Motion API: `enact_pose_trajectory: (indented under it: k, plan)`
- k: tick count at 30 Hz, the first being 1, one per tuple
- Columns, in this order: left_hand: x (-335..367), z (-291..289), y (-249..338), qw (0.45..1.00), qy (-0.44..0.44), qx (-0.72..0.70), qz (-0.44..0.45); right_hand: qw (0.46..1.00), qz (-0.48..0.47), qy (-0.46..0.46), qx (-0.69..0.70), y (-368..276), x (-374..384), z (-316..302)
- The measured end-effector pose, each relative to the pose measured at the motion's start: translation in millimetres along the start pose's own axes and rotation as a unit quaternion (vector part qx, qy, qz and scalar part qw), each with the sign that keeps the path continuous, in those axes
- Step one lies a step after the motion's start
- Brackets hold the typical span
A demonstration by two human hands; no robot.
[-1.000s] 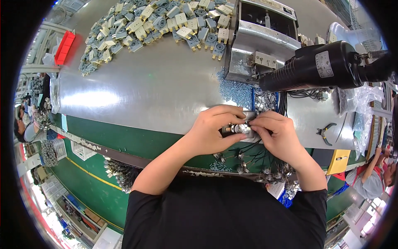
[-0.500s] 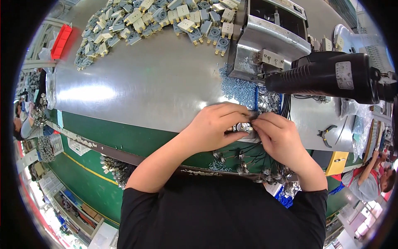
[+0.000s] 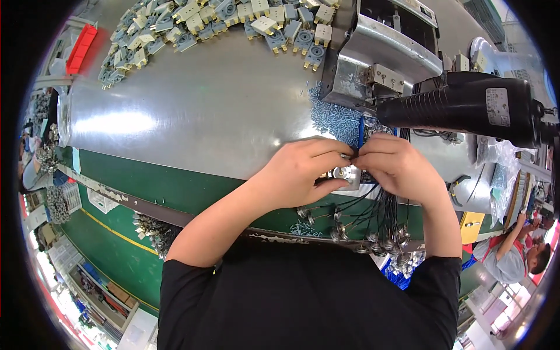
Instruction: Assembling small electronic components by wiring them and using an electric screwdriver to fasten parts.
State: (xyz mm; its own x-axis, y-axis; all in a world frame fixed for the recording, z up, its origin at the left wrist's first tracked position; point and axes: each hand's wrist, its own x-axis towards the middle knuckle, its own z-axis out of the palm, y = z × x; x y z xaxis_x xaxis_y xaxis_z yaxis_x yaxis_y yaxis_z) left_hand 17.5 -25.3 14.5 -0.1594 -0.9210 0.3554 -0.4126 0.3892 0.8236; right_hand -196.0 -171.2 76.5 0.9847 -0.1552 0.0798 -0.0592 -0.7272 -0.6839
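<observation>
My left hand (image 3: pixel 300 170) is closed, thumb and fingers curled around a small part with a round metal disc (image 3: pixel 340 173) near the table's front edge. Right beside it, my right hand (image 3: pixel 398 164) has its fingertips pinched together, touching the left fingertips; what they grip is hidden. Just below the hands, several thin black cables (image 3: pixel 382 210) with round metal ends (image 3: pixel 340 232) hang over the front edge. Beyond the fingers lies a heap of small bluish screws (image 3: pixel 335 121), next to a blue-edged tray (image 3: pixel 361 133) of small metal pieces, partly covered by my right hand.
A black-handled power tool (image 3: pixel 455 109) reaches in from the right, before a metal machine (image 3: pixel 385 49). Grey and cream plug-like housings (image 3: pixel 233 20) are piled at the back. Pliers (image 3: pixel 458 185) and a yellow box (image 3: pixel 471 226) lie at right. A person (image 3: pixel 513 256) works at far right.
My right hand has moved up and away from me, its fingers now over the tray of metal pieces. More black cables show below it. My left hand keeps its hold; the view has shifted slightly.
</observation>
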Motion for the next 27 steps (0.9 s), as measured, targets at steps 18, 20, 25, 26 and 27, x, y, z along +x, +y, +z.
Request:
enact_pose_trajectory:
  k: [18, 20, 25, 26, 27]
  plan:
    - [-2.1, 2.3, 1.6, 1.0, 0.012, 0.0, -0.002, 0.985, 0.117, 0.125, 0.01, -19.5, -8.4, 16.7]
    - [-1.9, 2.4, 1.0, 1.0, 0.014, -0.002, 0.001, 0.98, 0.133, 0.144, 0.034, -20.3, -9.7, 20.3]
    - [-2.0, 2.0, -0.1, 1.0, 0.008, -0.002, 0.001, 0.992, 0.055, 0.112, -0.002, -17.0, -7.4, 18.8]
    - [-2.8, 2.2, -0.9, 1.0, 0.009, 0.0, 0.001, 0.995, 0.046, 0.083, 0.001, -15.0, -8.5, 19.3]
    - [-3.4, 2.3, -1.5, 1.0, 0.01, 0.001, 0.002, 0.996, 0.045, 0.083, 0.003, -13.4, -9.4, 20.0]
